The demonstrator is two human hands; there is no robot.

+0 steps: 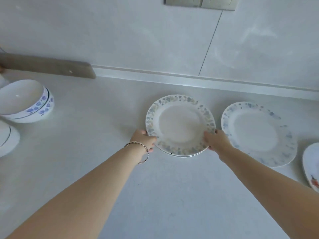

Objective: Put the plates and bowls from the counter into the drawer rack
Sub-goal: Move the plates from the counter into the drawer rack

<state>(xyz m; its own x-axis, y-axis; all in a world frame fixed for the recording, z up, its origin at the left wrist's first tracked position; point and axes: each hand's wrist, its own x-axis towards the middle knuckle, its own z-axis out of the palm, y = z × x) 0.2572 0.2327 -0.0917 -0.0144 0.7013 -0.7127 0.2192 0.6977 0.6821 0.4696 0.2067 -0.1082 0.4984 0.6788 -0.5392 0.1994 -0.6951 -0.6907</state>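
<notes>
A small stack of white plates with a blue-green floral rim [180, 125] lies on the pale counter [103, 135], near the middle. My left hand [143, 139] grips the stack's near left edge and my right hand [214, 139] grips its near right edge, thumbs on the rim. A second floral plate [257, 133] lies flat just to the right. A third plate with a red motif [311, 166] is cut off by the right edge. Two stacked white bowls with blue flowers [25, 102] stand at the far left. The drawer rack is out of view.
Another white bowl [6, 140] is partly cut off at the left edge. A grey strip [51, 68] lies along the back wall at the left. The wall rises right behind the plates. A wall switch plate [200, 2] is at the top.
</notes>
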